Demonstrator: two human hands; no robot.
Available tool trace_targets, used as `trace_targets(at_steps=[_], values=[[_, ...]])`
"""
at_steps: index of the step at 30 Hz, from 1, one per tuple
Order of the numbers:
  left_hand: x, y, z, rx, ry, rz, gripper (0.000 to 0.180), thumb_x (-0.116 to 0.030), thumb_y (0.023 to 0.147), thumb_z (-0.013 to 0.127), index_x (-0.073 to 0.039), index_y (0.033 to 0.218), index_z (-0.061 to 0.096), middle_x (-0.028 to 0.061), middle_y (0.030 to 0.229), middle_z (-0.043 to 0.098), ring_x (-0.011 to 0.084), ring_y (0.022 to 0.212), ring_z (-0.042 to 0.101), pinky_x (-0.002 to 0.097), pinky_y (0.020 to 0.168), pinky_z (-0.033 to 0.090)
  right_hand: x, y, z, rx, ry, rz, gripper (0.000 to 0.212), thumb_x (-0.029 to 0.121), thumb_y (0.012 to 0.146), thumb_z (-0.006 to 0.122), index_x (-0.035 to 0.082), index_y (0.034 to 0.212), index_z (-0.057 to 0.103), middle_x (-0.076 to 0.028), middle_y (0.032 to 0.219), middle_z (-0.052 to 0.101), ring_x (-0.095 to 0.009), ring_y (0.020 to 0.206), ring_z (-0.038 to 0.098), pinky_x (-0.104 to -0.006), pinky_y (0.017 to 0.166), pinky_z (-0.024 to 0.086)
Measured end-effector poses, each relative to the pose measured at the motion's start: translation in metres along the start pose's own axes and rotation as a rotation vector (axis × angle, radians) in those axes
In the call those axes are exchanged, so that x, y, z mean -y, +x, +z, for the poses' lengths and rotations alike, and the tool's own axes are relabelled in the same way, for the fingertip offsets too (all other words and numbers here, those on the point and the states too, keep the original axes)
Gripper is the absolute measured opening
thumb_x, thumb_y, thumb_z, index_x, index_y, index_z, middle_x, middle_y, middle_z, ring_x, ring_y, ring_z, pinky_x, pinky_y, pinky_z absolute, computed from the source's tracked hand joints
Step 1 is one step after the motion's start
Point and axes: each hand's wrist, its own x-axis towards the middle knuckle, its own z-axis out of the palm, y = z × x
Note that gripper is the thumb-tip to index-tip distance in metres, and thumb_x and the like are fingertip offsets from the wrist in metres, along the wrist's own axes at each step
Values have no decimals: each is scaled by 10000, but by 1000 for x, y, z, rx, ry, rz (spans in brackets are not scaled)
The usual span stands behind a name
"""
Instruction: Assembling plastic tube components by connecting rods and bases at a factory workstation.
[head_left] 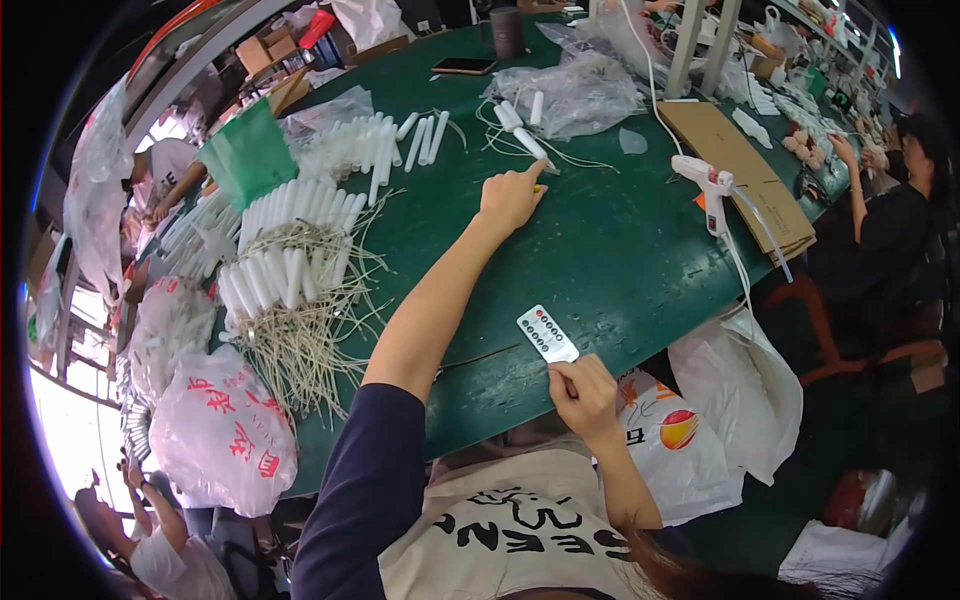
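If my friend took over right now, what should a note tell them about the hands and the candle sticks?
Left hand: stretched far across the green table, fingers touching a white candle stick with trailing wires.
Right hand: fingers pinching a small white remote at the near table edge.
Things: a big pile of candle sticks with wires lies to the left; a glue gun lies to the right by flat cardboard.
Done: cannot tell how many sticks are finished.
Left: the candle stick is touched, not yet picked up.
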Motion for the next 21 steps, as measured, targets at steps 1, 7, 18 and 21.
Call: trace_targets(at_steps=[1, 7, 18, 21], values=[[1, 5, 4, -14, -11, -7, 374, -369, 892, 571, -207, 1229, 556, 140, 769, 670, 322, 729, 657, 428, 632, 510, 0, 0, 0, 19, -8, 15, 130, -33, 721, 685, 25, 813, 614, -54, 581, 472, -220, 516, 472, -339, 522, 386], [7, 18, 8, -3, -30, -74, 274, -394, 867, 598, -178, 990, 712, 128, 803, 684, 315, 745, 661, 433, 662, 517, -1, -1, 4, 0, 13, -15, 140, -42, 712, 678, 30, 812, 613, -51, 583, 463, -220, 512, 451, -338, 520, 373], [13, -65, -25, 17, -539, 30, 224, -273, 834, 636, -99, 943, 727, 82, 634, 617, 186, 538, 569, 322, 533, 451, 0, -2, 1, -51, 43, -23, 137, -55, 706, 675, 36, 792, 621, -38, 561, 444, -198, 485, 426, -329, 494, 352], [8, -78, -76, 336, -1189, -527, 242, -265, 868, 633, -68, 995, 694, -40, 545, 409, 66, 477, 350, 241, 452, 282, 3, -3, -5, 19, 40, 96, 101, -19, 755, 672, 26, 820, 610, -73, 655, 554, -199, 529, 504, -316, 551, 412]])
